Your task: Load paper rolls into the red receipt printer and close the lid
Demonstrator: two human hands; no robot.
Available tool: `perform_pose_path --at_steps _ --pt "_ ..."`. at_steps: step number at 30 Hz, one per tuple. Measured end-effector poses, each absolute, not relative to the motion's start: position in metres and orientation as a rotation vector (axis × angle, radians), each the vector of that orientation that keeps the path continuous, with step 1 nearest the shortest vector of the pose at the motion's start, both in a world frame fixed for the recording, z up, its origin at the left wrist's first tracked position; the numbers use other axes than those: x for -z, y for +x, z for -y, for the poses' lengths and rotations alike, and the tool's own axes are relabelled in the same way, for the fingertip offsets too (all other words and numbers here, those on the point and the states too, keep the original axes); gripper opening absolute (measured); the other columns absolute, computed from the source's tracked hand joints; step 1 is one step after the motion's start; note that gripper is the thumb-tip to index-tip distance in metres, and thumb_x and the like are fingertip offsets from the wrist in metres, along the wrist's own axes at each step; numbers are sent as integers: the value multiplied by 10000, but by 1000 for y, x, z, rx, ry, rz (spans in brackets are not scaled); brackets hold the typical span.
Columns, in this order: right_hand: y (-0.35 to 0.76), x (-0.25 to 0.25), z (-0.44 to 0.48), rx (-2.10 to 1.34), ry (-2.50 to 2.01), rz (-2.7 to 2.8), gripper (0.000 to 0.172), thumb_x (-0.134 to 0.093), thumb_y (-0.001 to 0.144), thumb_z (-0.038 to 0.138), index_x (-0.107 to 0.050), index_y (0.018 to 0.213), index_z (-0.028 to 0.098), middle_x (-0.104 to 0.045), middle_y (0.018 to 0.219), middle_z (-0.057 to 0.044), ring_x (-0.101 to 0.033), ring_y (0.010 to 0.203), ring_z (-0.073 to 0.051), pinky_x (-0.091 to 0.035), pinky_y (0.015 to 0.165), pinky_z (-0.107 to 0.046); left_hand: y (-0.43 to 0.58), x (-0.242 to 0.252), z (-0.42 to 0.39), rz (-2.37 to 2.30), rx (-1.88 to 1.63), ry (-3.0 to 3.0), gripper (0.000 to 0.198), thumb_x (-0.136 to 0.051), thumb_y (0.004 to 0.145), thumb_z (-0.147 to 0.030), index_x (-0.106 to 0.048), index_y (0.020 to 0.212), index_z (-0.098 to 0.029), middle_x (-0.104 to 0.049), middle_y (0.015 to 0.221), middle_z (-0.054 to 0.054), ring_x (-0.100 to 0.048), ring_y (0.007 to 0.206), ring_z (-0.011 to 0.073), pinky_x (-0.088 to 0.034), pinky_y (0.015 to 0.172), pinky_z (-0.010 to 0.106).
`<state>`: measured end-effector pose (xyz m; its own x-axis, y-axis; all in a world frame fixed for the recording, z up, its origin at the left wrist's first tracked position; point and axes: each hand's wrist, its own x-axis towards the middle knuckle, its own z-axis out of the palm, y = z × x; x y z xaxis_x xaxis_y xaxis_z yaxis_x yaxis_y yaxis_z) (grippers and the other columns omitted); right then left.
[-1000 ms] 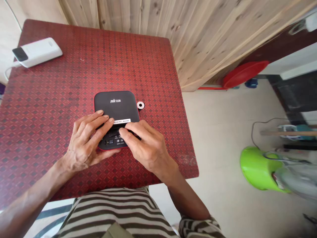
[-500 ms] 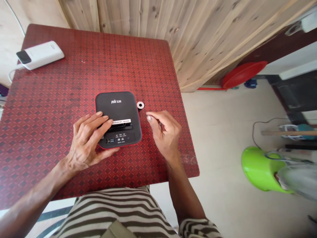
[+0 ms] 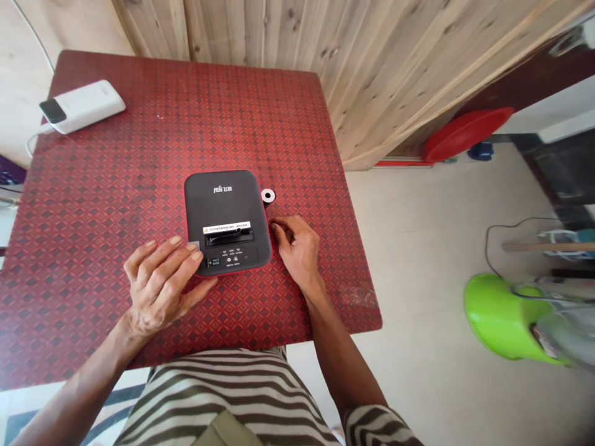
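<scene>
A black device (image 3: 227, 210) with red edges and white lettering lies on the red patterned table (image 3: 186, 118). My left hand (image 3: 160, 279) rests at its lower left corner, fingers spread on the top and thumb along the near edge. At the device's right side is my right hand (image 3: 296, 244), with thumb and fingertips pinched together by the edge. Whatever may be between those fingertips is too small to make out. Just beyond them, a small roll (image 3: 268, 196) with a white ring-shaped end stands beside the device.
A white power bank (image 3: 88, 105) with a cable sits at the table's far left. Wooden boards (image 3: 288, 37) rise behind the table. On the floor to the right are a green bucket (image 3: 499, 316) and a red basin (image 3: 467, 133).
My right hand has moved left, up to the device's right edge. My left hand has slid back toward the lower left corner, uncovering the white label. The view has shifted slightly.
</scene>
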<state>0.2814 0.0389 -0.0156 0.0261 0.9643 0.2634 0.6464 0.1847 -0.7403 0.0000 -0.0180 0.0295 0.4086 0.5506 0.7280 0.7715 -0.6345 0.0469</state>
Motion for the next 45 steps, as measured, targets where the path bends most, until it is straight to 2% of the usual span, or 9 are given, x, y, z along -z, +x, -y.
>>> perform_pose_path --at_steps 10,17,20,25,28,31,35,39,45 --pt "281 16 -38 -522 -1531 1706 173 -590 987 230 -756 948 198 -730 866 -41 -640 739 -178 -507 727 -315 -1 -37 16 1245 1020 -2410 808 -939 723 -355 -560 1413 -172 -753 1032 77 -727 964 248 -466 1034 445" --pt "282 15 -38 -530 -1542 1706 178 -587 988 245 -755 949 202 -735 866 -40 -647 738 -181 -511 722 -322 -2 -38 14 1311 1003 -2438 755 -897 780 -406 -530 1422 -255 -750 977 28 -702 824 195 -497 958 435" --pt "282 14 -38 -552 -1546 1694 172 -596 985 248 -759 951 206 -745 871 -39 -662 751 -187 -526 733 -336 -2 -32 16 1349 1004 -2450 781 -874 809 -381 -489 1479 -267 -753 1001 51 -705 861 222 -509 962 465" --pt "277 -23 -33 -425 -1443 1678 134 -628 1007 223 -761 1019 229 -752 887 -23 -681 750 -172 -550 692 -324 -1 -22 17 1225 1141 -2434 864 -916 745 -353 -495 1486 -209 -729 1111 103 -699 1002 259 -537 962 447" --pt "265 -62 -39 -292 -1223 1866 134 -653 1014 198 -756 1089 242 -781 1002 -32 -714 884 -175 -585 822 -339 0 -20 17 1195 1152 -2465 813 -915 743 -305 -530 1452 -209 -710 1135 107 -691 1037 261 -556 939 422" --pt "241 -90 -59 -262 -1075 2300 144 -640 1020 178 -761 1096 192 -787 1085 -69 -707 1008 -216 -573 949 -383 1 -19 16 1192 1160 -2451 867 -929 720 -287 -514 1476 -198 -692 1159 124 -684 1050 272 -560 940 428" --pt "204 -99 -88 -284 -1179 2778 156 -618 1015 131 -774 1030 136 -777 1035 -116 -710 1000 -257 -576 829 -376 2 -16 16 1267 1119 -2438 936 -918 740 -314 -445 1542 -217 -675 1254 145 -667 1155 301 -544 997 446" --pt "185 -93 -100 -264 -1265 2888 226 -568 1010 74 -781 1017 150 -779 957 -117 -722 822 -228 -542 694 -336 2 -13 15 1352 1113 -2458 932 -885 785 -348 -400 1574 -241 -669 1326 154 -654 1230 318 -527 1033 457" --pt "198 -101 -97 -329 -1198 2834 226 -547 988 71 -730 1087 157 -765 1015 -92 -726 808 -221 -564 721 -355 3 -13 14 1335 1132 -2472 902 -877 794 -325 -417 1562 -214 -687 1312 159 -669 1223 309 -525 1041 445"
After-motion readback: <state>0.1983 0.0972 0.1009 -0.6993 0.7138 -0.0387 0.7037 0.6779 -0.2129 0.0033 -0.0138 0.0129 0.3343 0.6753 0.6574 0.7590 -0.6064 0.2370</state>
